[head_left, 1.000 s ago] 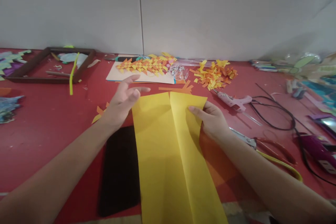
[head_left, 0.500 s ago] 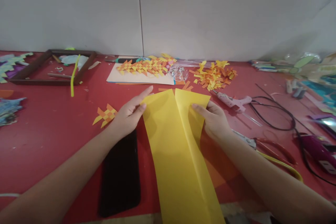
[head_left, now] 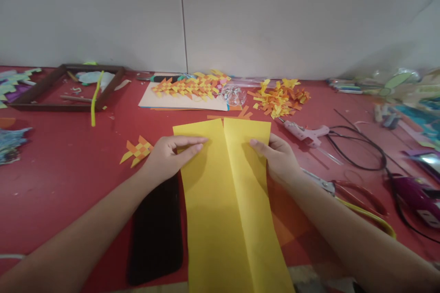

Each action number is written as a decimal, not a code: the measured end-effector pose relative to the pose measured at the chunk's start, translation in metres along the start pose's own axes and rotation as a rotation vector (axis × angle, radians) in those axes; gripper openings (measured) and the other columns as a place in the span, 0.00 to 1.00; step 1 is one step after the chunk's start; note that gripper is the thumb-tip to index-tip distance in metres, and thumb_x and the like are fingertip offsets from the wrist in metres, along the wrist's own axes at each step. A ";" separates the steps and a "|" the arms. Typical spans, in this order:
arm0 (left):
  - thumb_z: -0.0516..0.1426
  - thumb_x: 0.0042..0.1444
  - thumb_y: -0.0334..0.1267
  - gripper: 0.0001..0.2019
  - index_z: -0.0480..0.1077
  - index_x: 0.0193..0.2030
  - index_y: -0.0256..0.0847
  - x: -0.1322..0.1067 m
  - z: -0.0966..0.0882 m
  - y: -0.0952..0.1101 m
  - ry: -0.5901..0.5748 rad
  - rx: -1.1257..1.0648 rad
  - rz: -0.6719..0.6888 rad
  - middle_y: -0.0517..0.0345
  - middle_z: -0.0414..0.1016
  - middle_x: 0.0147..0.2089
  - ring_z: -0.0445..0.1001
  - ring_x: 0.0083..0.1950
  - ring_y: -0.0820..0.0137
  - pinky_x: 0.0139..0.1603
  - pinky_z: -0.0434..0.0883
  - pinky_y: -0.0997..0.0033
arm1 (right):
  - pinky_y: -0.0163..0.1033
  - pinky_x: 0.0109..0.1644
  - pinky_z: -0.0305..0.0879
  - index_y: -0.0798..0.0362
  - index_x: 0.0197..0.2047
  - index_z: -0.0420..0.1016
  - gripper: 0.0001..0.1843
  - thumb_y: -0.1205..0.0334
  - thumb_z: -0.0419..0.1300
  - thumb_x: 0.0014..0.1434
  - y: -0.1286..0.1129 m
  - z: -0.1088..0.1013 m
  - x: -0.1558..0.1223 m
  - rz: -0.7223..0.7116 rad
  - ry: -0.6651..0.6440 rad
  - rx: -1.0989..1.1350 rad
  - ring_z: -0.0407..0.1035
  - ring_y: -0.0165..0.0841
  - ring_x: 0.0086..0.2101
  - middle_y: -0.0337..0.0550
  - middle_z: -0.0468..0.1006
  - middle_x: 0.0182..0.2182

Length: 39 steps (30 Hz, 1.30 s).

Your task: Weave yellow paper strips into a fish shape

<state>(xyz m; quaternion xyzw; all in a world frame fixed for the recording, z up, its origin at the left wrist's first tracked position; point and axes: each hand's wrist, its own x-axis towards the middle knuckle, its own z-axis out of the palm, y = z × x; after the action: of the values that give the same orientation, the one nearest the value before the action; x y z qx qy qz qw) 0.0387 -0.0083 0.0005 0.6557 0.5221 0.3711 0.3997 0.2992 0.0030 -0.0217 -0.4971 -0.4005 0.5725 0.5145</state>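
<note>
A long sheet of yellow paper (head_left: 213, 201) stretches toward me, a lengthwise line down it and a small gap at its far edge; whether that line is a fold or a cut, I cannot tell. My left hand (head_left: 173, 155) grips its left edge, thumb and index finger lying on top. At the right edge, my right hand (head_left: 280, 155) has its thumb on the paper and its fingers behind. Orange paper (head_left: 287, 215) shows partly from beneath. A black phone (head_left: 156, 233) lies beside the left forearm, near a woven orange-and-yellow paper piece (head_left: 138, 151).
Behind lie woven paper strips (head_left: 189, 87) on pale sheets and a heap of paper pieces (head_left: 280, 98). A pink glue gun (head_left: 305, 132), its black cable (head_left: 360, 169) and red-handled pliers (head_left: 360, 197) sit at right. A brown frame (head_left: 37, 107) stands far left.
The yellow sheet's left half has swung left and lies flatter. My left hand now reaches farther over the sheet, with thumb and index finger closer together. The right hand has barely moved.
</note>
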 end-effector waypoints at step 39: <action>0.65 0.52 0.47 0.13 0.81 0.41 0.42 0.002 0.002 -0.008 0.091 -0.173 -0.079 0.52 0.83 0.46 0.79 0.50 0.59 0.54 0.75 0.61 | 0.43 0.38 0.76 0.50 0.36 0.83 0.16 0.56 0.76 0.42 0.001 -0.005 -0.001 0.048 -0.024 -0.025 0.80 0.41 0.33 0.44 0.85 0.37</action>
<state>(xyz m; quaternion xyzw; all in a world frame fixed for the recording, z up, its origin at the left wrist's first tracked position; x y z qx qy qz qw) 0.0376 -0.0056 -0.0078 0.5802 0.5311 0.4280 0.4451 0.3037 0.0016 -0.0232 -0.5058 -0.4018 0.5856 0.4896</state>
